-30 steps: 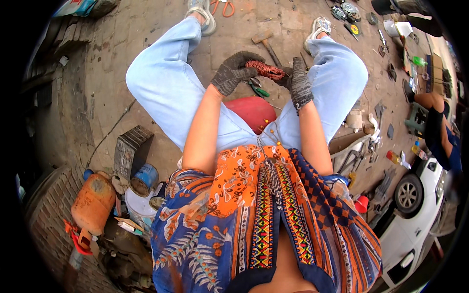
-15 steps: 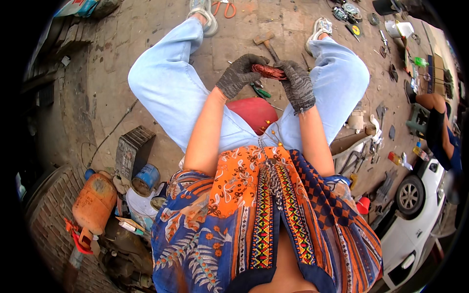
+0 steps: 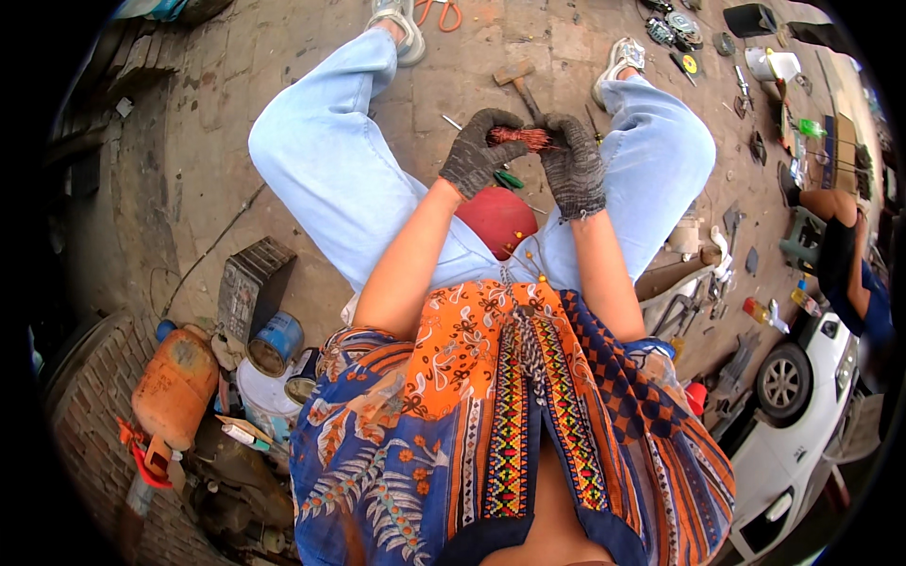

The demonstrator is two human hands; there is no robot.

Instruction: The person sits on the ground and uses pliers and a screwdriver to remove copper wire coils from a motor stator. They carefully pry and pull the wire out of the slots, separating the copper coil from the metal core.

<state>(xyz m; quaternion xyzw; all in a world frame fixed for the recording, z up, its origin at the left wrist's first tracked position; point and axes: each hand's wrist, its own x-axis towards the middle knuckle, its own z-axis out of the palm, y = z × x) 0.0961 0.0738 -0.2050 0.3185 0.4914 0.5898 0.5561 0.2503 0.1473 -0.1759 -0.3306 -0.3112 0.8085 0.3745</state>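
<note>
A bundle of reddish copper wire [image 3: 521, 139] is held between my two hands, above the ground between my spread legs. My left hand [image 3: 479, 151], in a dark grey knit glove, curls its fingers and thumb round the bundle's left part. On the right end, where loose strands show, the fingers of my gloved right hand [image 3: 571, 168] close in; the fingertips are partly hidden. Just beyond lies a hammer [image 3: 517, 83] with a wooden-looking head. Below the hands a green-handled tool [image 3: 508, 179] shows in part beside a rounded red object [image 3: 493, 222].
Orange-handled scissors [image 3: 440, 13] lie near my left shoe. Machine parts [image 3: 681, 28] and tools cover the ground at right, where a person [image 3: 849, 236] sits near a white car [image 3: 793, 443]. An orange gas cylinder [image 3: 176, 385], a blue can [image 3: 276, 341] and a battery [image 3: 253, 288] stand at left.
My left hand has moved slightly right and turned more upright. The copper bundle has shifted a little, its visible part shorter with loose strands at its right end.
</note>
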